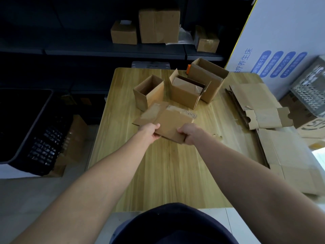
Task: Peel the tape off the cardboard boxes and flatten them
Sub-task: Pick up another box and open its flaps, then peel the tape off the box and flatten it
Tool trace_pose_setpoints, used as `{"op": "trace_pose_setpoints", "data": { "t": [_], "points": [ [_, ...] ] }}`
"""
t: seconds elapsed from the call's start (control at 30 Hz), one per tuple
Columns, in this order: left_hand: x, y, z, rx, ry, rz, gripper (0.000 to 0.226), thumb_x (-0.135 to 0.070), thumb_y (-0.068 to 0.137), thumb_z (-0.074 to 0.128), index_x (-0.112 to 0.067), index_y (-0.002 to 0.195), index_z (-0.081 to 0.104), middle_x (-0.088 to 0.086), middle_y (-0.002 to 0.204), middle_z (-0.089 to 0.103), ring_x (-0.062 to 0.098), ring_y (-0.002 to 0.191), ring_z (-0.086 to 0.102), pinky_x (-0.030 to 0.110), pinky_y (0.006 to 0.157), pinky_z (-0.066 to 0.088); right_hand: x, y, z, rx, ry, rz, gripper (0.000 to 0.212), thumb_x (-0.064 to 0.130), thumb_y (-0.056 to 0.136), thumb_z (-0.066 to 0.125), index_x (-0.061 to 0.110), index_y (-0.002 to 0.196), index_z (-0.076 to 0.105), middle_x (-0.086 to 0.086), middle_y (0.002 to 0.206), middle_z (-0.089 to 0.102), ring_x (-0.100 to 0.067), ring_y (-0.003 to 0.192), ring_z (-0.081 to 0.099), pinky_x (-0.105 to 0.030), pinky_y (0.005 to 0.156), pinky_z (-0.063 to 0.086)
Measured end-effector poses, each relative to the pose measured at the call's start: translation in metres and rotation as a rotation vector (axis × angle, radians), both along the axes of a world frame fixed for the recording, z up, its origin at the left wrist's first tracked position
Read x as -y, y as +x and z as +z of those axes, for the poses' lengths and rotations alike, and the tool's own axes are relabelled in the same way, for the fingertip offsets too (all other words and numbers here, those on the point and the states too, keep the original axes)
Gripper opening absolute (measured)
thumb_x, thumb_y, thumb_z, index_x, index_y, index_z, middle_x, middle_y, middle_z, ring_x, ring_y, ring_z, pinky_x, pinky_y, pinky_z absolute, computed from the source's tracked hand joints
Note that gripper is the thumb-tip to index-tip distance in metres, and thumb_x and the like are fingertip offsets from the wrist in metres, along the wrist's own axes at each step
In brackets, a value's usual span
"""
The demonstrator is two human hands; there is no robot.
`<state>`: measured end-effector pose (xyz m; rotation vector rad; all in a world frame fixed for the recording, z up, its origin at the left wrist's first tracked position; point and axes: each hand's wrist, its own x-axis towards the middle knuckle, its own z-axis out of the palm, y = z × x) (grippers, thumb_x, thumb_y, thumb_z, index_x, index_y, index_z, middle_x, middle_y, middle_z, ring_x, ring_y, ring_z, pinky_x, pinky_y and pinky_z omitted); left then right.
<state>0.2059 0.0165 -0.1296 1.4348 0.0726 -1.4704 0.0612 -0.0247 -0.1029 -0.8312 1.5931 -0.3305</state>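
A flattened brown cardboard box (168, 121) hangs just above the middle of the wooden table (175, 169). My left hand (151, 132) grips its near left corner and my right hand (189, 135) grips its near right edge. A strip of tape or a label shows on its far edge. Behind it stand three open cardboard boxes: a small one (148, 93) on the left, a middle one (186, 91) with a smaller box inside, and a taller one (209, 80) at the back right.
Flattened cardboard sheets (260, 106) lie stacked along the table's right side. A dark shelf behind holds more boxes (159, 25). A black crate (29, 131) stands on the floor at left. A white printed board (281, 41) and a metal basket (311, 88) are at right.
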Motion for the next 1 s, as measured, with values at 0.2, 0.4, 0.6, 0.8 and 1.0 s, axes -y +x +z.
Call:
{"op": "trace_pose_setpoints", "data": {
  "t": [0.2,0.4,0.6,0.8,1.0],
  "points": [
    [-0.018,0.037,-0.034,0.318,0.214,-0.24,0.042,0.0,0.091,0.058,0.0,0.13,0.045,0.012,0.126,0.055,0.03,0.113,0.053,0.044,0.087,0.047,-0.006,-0.003,-0.018,-0.493,-0.126,0.367,0.063,0.015,0.085,0.07,-0.006,0.136,0.038,-0.017,0.129,0.053,-0.031,0.117,0.055,-0.036,0.091,0.051],
    [-0.038,0.075,-0.058,0.775,0.261,-0.34,0.067,-0.011,0.078,0.076,-0.004,0.137,0.044,0.013,0.134,0.054,0.03,0.12,0.054,0.037,0.1,0.045,-0.01,0.025,-0.037,-0.438,-0.165,0.611,0.073,0.019,0.088,0.067,0.001,0.146,0.026,-0.016,0.144,0.041,-0.032,0.129,0.044,-0.034,0.09,0.043],
    [-0.051,0.088,-0.079,1.137,0.214,-0.589,0.068,-0.019,0.079,0.075,-0.012,0.138,0.042,0.01,0.142,0.034,0.029,0.129,0.039,0.037,0.105,0.037,-0.018,0.06,-0.065,-0.452,-0.126,0.81,0.049,0.02,0.089,0.065,0.003,0.132,0.049,-0.015,0.132,0.053,-0.03,0.124,0.049,-0.036,0.102,0.043],
    [-0.052,0.114,-0.095,1.278,0.118,-0.862,0.072,-0.029,0.083,0.071,-0.02,0.145,0.037,-0.002,0.153,0.028,0.021,0.14,0.026,0.037,0.114,0.026,-0.015,0.098,-0.082,-0.601,-0.198,0.98,0.036,0.02,0.089,0.065,0.001,0.118,0.058,-0.016,0.126,0.056,-0.023,0.1,0.058,-0.023,0.064,0.048],
    [-0.03,0.154,-0.096,1.35,0.264,-1.01,0.081,-0.037,0.082,0.071,-0.027,0.149,0.026,-0.007,0.157,0.018,0.024,0.145,0.01,0.045,0.118,0.014,0.008,0.129,-0.075,-0.617,-0.32,1.063,0.02,0.008,0.092,0.05,0.001,0.108,0.06,-0.011,0.109,0.062,-0.027,0.099,0.061,-0.031,0.081,0.053]
  ]
}}
